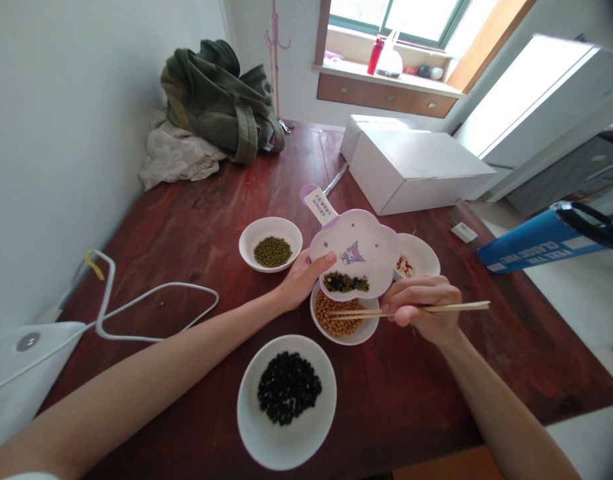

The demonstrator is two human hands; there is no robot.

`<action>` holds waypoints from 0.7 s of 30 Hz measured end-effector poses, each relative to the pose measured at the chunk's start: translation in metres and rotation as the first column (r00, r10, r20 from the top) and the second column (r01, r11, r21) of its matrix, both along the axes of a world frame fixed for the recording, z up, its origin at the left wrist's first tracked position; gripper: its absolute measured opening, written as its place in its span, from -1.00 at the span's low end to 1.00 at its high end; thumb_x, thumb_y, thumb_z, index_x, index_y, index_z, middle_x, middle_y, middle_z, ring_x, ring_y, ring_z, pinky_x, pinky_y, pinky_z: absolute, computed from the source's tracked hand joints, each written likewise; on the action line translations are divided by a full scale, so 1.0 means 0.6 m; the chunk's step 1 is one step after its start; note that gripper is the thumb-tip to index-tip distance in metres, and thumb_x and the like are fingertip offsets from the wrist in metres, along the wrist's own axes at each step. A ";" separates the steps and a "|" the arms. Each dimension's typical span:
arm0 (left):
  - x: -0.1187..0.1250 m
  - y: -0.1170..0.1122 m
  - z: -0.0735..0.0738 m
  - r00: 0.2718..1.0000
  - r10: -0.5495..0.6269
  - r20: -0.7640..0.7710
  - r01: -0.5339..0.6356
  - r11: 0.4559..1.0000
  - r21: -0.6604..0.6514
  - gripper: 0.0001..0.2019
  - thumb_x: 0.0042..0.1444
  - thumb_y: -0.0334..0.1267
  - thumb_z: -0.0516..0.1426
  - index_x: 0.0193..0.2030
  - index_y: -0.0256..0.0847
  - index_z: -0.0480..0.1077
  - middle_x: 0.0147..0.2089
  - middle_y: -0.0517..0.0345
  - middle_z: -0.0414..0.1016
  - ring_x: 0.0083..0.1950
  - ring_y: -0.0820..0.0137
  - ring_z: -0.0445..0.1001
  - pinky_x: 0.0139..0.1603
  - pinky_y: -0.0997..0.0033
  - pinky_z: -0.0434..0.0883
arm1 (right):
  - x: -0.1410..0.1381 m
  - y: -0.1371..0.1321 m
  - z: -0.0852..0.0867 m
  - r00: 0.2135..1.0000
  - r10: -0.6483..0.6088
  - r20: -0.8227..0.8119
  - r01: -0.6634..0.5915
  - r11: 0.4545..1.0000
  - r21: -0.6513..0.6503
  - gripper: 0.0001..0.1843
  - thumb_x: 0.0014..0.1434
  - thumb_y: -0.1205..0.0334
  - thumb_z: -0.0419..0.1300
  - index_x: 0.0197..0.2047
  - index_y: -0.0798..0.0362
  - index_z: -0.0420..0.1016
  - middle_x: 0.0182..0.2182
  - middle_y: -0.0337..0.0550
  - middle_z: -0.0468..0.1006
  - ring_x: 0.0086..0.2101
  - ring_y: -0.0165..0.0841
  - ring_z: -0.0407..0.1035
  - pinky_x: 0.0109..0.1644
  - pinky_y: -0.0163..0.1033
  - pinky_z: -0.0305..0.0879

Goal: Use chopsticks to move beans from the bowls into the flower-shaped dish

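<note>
One plate (376, 257), held up mid-table over the middle bowl (370, 327); seems tipped, near edge low, handle (320, 205) pointing far and left. A green-and-black mix (345, 283) lies gathered along that near edge.

Left hand (301, 277): gripping the plate at its left side, thumb on the upper face, other fingers mostly hidden. Right hand (426, 303): curled round chopsticks (451, 307), tips pointing left, long axis running left to right.

Key relation: the mix lies just far of the chopsticks, across the plate's near rim; the sticks run roughly along that rim, not toward it. Tips over the tan beans (344, 327) in the middle bowl (whether they touch, I cannot tell). Left hand is nearer the mix, thumb close beside it; right hand sits to the right, at the plate's edge, contact unclear.

Around: green beans (272, 252) in the far left bowl (249, 240), black beans (289, 387) in the near bowl (286, 447), reddish and pale bits (404, 267) in the right bowl (426, 257), partly covered.
</note>
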State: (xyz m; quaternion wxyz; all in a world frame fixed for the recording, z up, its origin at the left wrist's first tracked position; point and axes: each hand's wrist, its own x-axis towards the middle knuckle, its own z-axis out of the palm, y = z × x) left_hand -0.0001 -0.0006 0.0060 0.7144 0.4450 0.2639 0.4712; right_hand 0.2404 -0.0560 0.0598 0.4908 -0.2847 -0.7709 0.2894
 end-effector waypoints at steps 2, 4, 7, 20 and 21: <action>0.000 0.000 0.000 1.000 -0.010 0.011 0.010 1.000 -0.005 -0.37 0.17 0.28 0.41 0.07 -0.29 0.69 -0.01 -0.09 0.79 -0.04 0.09 0.74 0.10 0.16 0.62 | -0.002 0.000 -0.003 1.000 -0.013 0.000 0.013 1.000 -0.019 -0.54 0.34 -0.09 0.46 -0.46 0.06 0.71 -0.54 -0.13 0.70 -0.58 -0.35 0.57 -0.47 -0.32 0.42; 0.000 0.000 -0.001 1.000 -0.017 0.018 0.017 1.000 -0.018 -0.37 0.17 0.28 0.41 0.08 -0.28 0.69 0.00 -0.09 0.79 -0.03 0.08 0.74 0.11 0.14 0.62 | -0.001 -0.001 -0.002 1.000 -0.016 0.009 0.016 1.000 -0.026 -0.53 0.35 -0.09 0.45 -0.47 0.06 0.70 -0.55 -0.13 0.69 -0.58 -0.35 0.58 -0.47 -0.32 0.42; 0.001 0.000 -0.002 1.000 -0.015 0.021 0.015 1.000 -0.020 -0.37 0.17 0.28 0.41 0.09 -0.28 0.68 0.02 -0.11 0.79 -0.02 0.08 0.74 0.11 0.16 0.62 | 0.004 -0.007 0.011 0.999 -0.001 -0.045 0.002 1.000 0.028 -0.44 0.43 -0.16 0.35 -0.47 0.07 0.69 -0.57 -0.12 0.66 -0.59 -0.36 0.55 -0.49 -0.32 0.41; 0.002 0.000 0.001 0.999 0.021 0.029 -0.020 0.999 -0.035 -0.39 0.22 0.25 0.38 0.12 -0.29 0.67 0.05 -0.10 0.78 0.00 0.10 0.72 0.11 0.19 0.60 | -0.096 0.001 0.087 0.629 0.230 0.743 -0.094 0.971 -0.221 -0.85 0.39 0.23 0.33 -0.23 0.04 0.71 -0.28 0.00 0.71 -0.24 -0.25 0.58 -0.20 -0.24 0.34; 0.002 -0.001 0.003 0.999 0.029 0.025 -0.029 0.999 -0.030 -0.39 0.23 0.24 0.38 0.13 -0.29 0.67 0.05 -0.09 0.78 0.01 0.10 0.72 0.12 0.19 0.59 | -0.097 -0.001 0.088 0.574 0.261 0.776 -0.092 0.962 -0.255 -0.87 0.37 0.28 0.32 -0.23 0.05 0.69 -0.28 -0.02 0.71 -0.24 -0.26 0.57 -0.20 -0.25 0.30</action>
